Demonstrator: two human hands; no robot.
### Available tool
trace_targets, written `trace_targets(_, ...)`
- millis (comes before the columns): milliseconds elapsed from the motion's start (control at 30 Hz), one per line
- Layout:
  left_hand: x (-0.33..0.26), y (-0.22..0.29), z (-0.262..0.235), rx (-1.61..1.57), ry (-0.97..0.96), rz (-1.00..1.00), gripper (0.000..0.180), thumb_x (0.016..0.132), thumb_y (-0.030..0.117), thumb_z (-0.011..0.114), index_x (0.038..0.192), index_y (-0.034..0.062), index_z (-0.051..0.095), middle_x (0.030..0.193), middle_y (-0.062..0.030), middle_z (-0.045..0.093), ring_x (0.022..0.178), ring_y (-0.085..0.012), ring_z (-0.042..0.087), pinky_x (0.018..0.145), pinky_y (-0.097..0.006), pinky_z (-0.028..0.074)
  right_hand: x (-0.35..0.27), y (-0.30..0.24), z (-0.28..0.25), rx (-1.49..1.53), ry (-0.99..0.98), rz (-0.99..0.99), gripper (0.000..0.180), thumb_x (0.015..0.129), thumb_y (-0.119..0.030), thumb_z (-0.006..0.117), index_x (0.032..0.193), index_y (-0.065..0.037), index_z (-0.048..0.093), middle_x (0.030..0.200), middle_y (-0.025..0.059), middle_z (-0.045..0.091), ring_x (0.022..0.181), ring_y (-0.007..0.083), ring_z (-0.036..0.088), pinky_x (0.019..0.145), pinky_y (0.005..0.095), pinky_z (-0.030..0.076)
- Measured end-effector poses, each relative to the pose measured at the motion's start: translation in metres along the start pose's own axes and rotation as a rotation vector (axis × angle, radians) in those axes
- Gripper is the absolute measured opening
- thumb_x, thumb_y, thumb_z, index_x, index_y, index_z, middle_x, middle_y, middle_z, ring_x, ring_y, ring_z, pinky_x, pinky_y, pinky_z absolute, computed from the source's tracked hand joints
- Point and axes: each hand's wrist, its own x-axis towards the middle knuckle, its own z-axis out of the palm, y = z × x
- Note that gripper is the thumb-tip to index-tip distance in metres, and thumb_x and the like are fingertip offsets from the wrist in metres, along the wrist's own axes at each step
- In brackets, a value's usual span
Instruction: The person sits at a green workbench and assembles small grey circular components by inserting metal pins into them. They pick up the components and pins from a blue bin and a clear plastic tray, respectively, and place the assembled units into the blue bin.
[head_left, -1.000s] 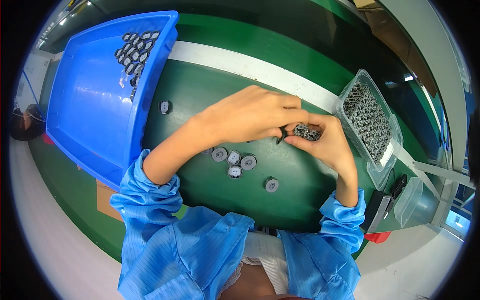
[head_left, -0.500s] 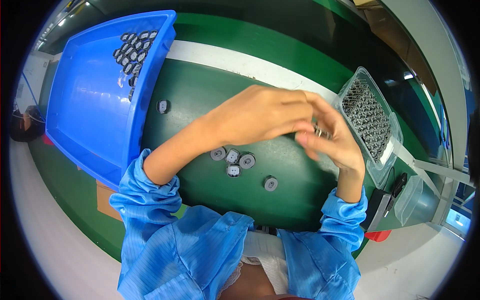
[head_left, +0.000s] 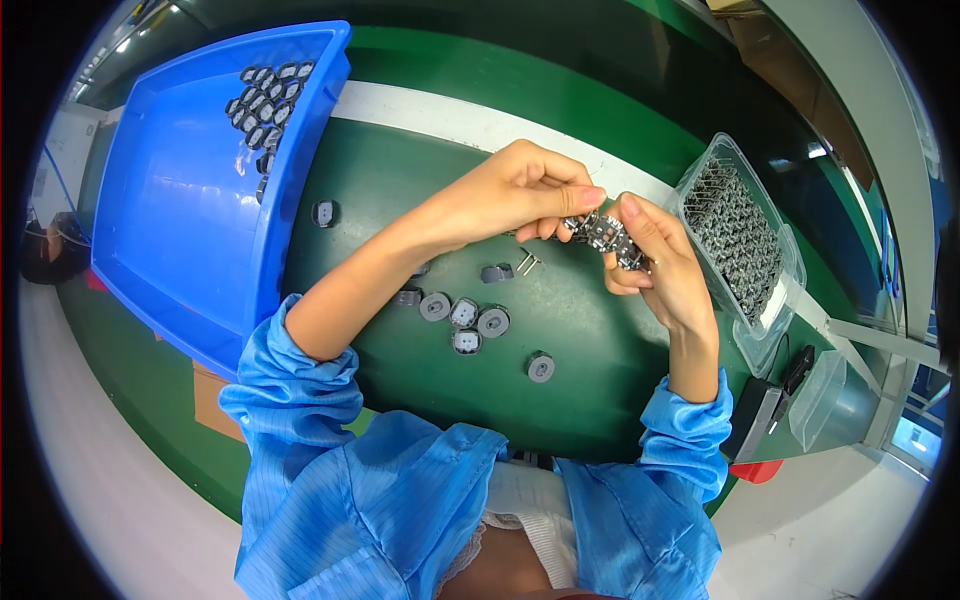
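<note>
Between my two hands is a strip of small black circuit boards [head_left: 605, 234] with silvery parts on it. My left hand [head_left: 530, 192] pinches the strip's left end between thumb and fingers. At the other end my right hand [head_left: 660, 250] is closed on the strip, thumb on top and fingers curled beneath. Below the hands, several small round grey housings [head_left: 493, 321] lie on the green table, some with the flat disc side up and some showing a pale inner face. A small part with two metal pins [head_left: 529, 262] lies close by, beside a housing on its side [head_left: 497, 272].
At the left a large blue bin [head_left: 180, 240] has several more housings heaped in its far right corner. One housing [head_left: 324, 213] lies beside it. A clear plastic box [head_left: 692, 178] full of pinned metal parts stands right of my right hand. A black device [head_left: 755, 415] sits near the right edge.
My hands have drawn apart, and the circuit board strip now shows between them. My left hand has turned and moved up, uncovering the pinned part and more housings on the table.
</note>
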Motion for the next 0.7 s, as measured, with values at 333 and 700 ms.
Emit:
trace_targets(333,-0.004,0.004,0.006,0.266,0.054,-0.038,0.036,0.098,0.033,0.049,0.089,0.0003,0.061,0.065,-0.0051,0.058,0.052,-0.01,0.052,0.047,-0.024,0.04,0.01,0.007,-0.001,-0.229,0.217,-0.079,0.034,0.101,-0.032,0.045,0.084,-0.004,0.054,0.066,0.0017,0.052,0.051,0.0044,0.039,0.046,0.0205,0.031)
trace_targets(700,-0.005,-0.007,0.033,0.734,0.333,0.235,0.034,0.096,0.029,0.048,0.084,-0.0012,0.057,0.076,-0.0186,0.058,0.067,-0.0365,0.056,0.059,-0.041,0.043,0.012,0.032,0.034,-0.658,0.523,-0.479,0.043,0.102,-0.033,0.034,0.082,-0.001,0.054,0.06,0.0084,0.052,0.051,0.0146,0.048,0.049,0.0276,0.036)
